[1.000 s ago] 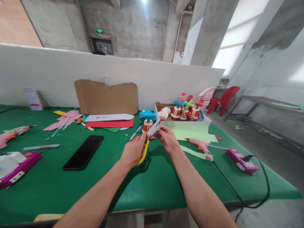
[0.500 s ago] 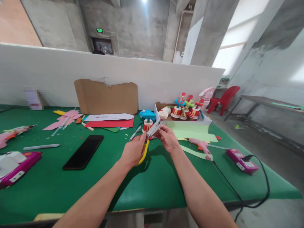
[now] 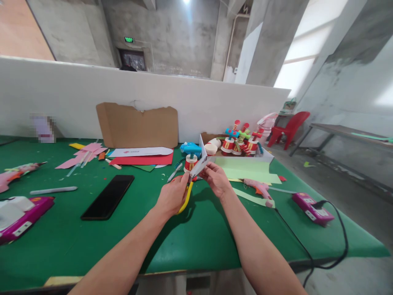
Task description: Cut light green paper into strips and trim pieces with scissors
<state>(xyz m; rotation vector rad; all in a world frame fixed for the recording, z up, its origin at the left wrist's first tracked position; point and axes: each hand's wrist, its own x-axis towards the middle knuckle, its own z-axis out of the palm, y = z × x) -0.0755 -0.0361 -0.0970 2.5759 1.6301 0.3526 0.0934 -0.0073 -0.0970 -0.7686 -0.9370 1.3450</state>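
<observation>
My left hand (image 3: 171, 197) is closed round yellow-handled scissors (image 3: 186, 197), held a little above the green table (image 3: 199, 237). Their blades meet a small pale paper piece (image 3: 200, 165). My right hand (image 3: 217, 179) pinches that paper piece from the right side. Just behind the paper stands a small red-and-white cup craft with a coiled top (image 3: 190, 161).
A black phone (image 3: 108, 196) lies left of my hands. Pink glue guns (image 3: 260, 187) and pink boxes (image 3: 312, 209) with a black cable sit to the right and far left. Light green sheets (image 3: 245, 169), red paper, a cardboard sheet (image 3: 138, 125) and finished cup crafts (image 3: 241, 141) line the back.
</observation>
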